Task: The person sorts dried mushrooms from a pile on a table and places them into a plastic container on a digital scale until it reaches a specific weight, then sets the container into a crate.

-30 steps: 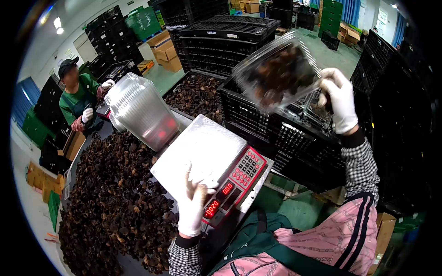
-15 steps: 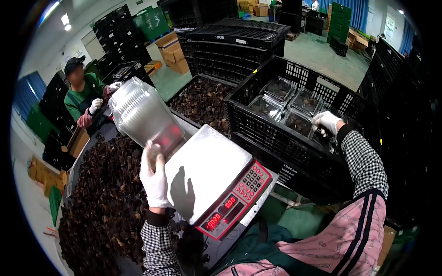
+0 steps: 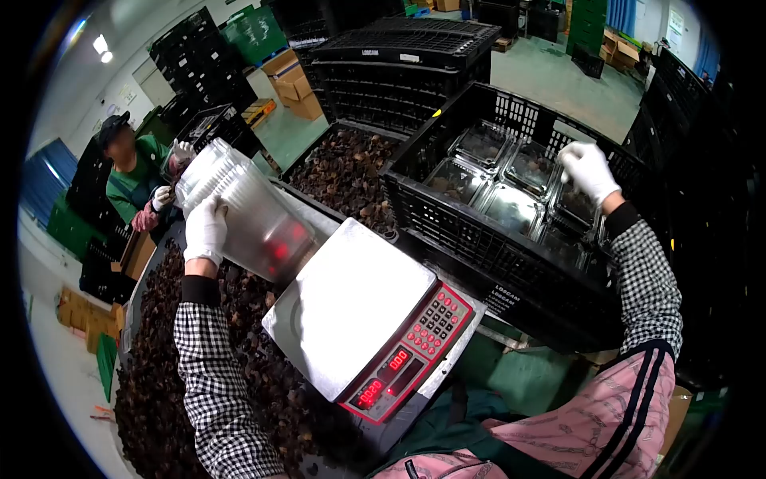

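My left hand [image 3: 206, 231], in a white glove, is at the near side of a nested stack of clear plastic containers [image 3: 259, 215], its fingers closed on the upper part. The stack leans beside a red-framed digital scale [image 3: 359, 307], whose bare plate is bright with glare. Above the black crate [image 3: 495, 251] hovers my gloved right hand [image 3: 589, 172], fingers curled together with nothing visible in them. Inside that crate sit several lidded clear boxes [image 3: 531, 168] with dark dried pieces in them.
Dark dried pieces, perhaps mushrooms, cover the table [image 3: 163, 367] on the left. More fill a black tray [image 3: 343, 172] behind the scale. Closed black crates [image 3: 399, 88] are stacked beyond it. A co-worker [image 3: 140, 172] in green stands at the far left.
My right hand has lifted off the boxes in the crate. My left hand has moved up and left along the container stack, from its lower end.
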The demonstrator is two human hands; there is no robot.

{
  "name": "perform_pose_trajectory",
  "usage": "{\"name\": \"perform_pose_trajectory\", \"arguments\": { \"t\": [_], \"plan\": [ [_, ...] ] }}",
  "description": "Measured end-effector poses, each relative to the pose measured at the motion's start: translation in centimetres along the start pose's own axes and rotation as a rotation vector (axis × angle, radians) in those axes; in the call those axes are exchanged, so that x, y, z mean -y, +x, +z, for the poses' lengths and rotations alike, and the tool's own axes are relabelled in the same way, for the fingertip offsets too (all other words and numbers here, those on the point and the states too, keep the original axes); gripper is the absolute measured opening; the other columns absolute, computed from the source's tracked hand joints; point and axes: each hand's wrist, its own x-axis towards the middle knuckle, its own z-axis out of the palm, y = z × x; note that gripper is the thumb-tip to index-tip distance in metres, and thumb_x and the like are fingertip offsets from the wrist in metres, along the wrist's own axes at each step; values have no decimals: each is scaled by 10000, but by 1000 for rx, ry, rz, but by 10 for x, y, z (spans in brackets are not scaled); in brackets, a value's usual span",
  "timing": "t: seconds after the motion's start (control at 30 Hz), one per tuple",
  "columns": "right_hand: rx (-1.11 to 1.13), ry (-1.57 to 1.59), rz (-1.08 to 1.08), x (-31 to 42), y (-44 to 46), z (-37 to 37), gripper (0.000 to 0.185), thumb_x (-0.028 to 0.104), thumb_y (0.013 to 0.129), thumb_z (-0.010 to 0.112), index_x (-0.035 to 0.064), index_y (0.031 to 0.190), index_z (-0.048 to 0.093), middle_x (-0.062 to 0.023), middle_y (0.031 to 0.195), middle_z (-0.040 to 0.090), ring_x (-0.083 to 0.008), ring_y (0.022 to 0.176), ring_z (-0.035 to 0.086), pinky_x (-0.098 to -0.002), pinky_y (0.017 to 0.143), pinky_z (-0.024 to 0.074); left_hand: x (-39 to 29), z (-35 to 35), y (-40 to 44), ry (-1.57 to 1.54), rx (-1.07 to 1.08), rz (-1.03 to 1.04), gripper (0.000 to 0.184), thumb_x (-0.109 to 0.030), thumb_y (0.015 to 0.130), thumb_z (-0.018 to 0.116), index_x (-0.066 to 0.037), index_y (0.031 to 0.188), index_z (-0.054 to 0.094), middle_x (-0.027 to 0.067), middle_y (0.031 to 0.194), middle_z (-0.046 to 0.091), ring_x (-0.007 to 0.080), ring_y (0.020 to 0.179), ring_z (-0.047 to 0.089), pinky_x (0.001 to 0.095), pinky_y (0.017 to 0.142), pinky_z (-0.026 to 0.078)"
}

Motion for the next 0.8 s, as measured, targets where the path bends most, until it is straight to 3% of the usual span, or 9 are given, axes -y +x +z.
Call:
{"name": "perform_pose_trajectory", "arguments": {
  "t": [0.17, 0.23, 0.3, 0.37, 0.43, 0.5, 0.57, 0.7, 0.8],
  "plan": [
    [-86, 306, -49, 74, -37, -30, 228, 169, 1003, 551, 16, 1023, 719, -9, 663, 624, -57, 441, 469, -216, 418, 341, -1, 0, 6, -49, -78, -47, 277, -213, 795, 811, -32, 961, 682, 176, 877, 702, 318, 817, 683, 410, 766, 537],
    [-103, 340, -115, 99, -59, -34, 234, 165, 1026, 536, 14, 1043, 714, 11, 665, 595, -45, 448, 439, -200, 425, 314, -5, -6, 7, 110, -158, -57, 414, -310, 769, 849, -29, 1010, 663, 171, 888, 697, 324, 806, 677, 414, 755, 534],
    [-69, 388, -118, 125, -90, -36, 233, 167, 1038, 526, 17, 1060, 703, 20, 665, 574, -34, 457, 419, -185, 434, 303, -38, -34, -1, -4, -277, -146, 370, -251, 813, 833, -17, 1031, 648, 160, 915, 708, 307, 804, 686, 386, 741, 537],
    [-58, 341, -163, 135, -123, -30, 234, 181, 1042, 528, 17, 1075, 690, 23, 637, 550, -31, 455, 403, -181, 431, 291, -45, -45, -14, -277, -474, 22, 224, -153, 884, 777, -25, 1028, 663, 151, 916, 714, 287, 803, 694, 349, 727, 544],
    [34, 393, -182, 141, -157, -21, 248, 189, 1049, 518, 6, 1077, 682, 22, 614, 540, -31, 460, 408, -182, 429, 293, -98, -66, -59, -196, -526, 288, 162, -19, 871, 721, -42, 1026, 677, 141, 913, 719, 257, 809, 700, 322, 717, 550],
    [114, 522, -112, 136, -180, 1, 221, 142, 1040, 528, -17, 1056, 681, 2, 622, 561, -38, 483, 445, -184, 432, 316, -126, -64, -110, -193, -359, 478, 200, -26, 820, 722, -66, 1013, 688, 122, 838, 693, 248, 750, 684, 323, 686, 550],
    [196, 637, -72, 135, -195, 31, 192, 93, 1027, 536, -25, 1048, 685, -13, 642, 577, -42, 497, 462, -187, 433, 326, -159, -49, -178, -28, -66, 307, 232, -41, 790, 679, -80, 1018, 660, 81, 804, 643, 241, 750, 640, 394, 785, 534],
    [397, 734, -65, 154, -205, 93, 180, 46, 1007, 550, -27, 1077, 699, -23, 673, 608, -35, 505, 467, -191, 457, 334, -197, -22, -269, 20, 88, 215, 219, -114, 835, 656, -81, 1051, 643, 72, 853, 609, 258, 838, 613, 419, 794, 488],
    [482, 693, -278, 179, -205, 143, 157, 8, 973, 593, -44, 1084, 692, -26, 691, 635, -57, 557, 540, -209, 519, 409, -207, -15, -295, 26, 105, 148, 284, -99, 818, 618, -86, 1102, 629, 63, 815, 575, 249, 806, 594, 407, 793, 473]
  ]
}}
